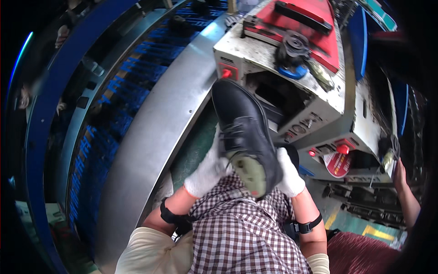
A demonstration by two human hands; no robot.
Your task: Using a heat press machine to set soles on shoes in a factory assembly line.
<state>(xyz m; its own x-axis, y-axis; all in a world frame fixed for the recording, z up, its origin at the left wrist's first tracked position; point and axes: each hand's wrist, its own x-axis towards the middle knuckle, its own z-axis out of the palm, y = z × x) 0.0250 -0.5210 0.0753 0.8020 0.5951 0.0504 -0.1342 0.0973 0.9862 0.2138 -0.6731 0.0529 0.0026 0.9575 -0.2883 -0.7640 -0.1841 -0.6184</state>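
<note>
A black lace-up shoe (242,109) is held up in front of me, toe pointing away. Its opening shows a pale green filling (248,171) that looks like a shoe last. My left hand (207,173), in a white glove, grips the shoe's left side near the laces, fingers partly hidden by it. On the other side my gloved right hand (288,176) closes round the heel end, its fingers largely behind the shoe. Another dark rounded thing (291,154) shows just beyond my right hand; I cannot tell what it is.
A metal-edged conveyor (169,109) with blue slats runs along my left. Ahead stands a white machine (273,64) with a red cover, red knobs and an open recess. At right, a co-worker's hand (401,178) is beside a second machine (365,123). Other people's hands show far left.
</note>
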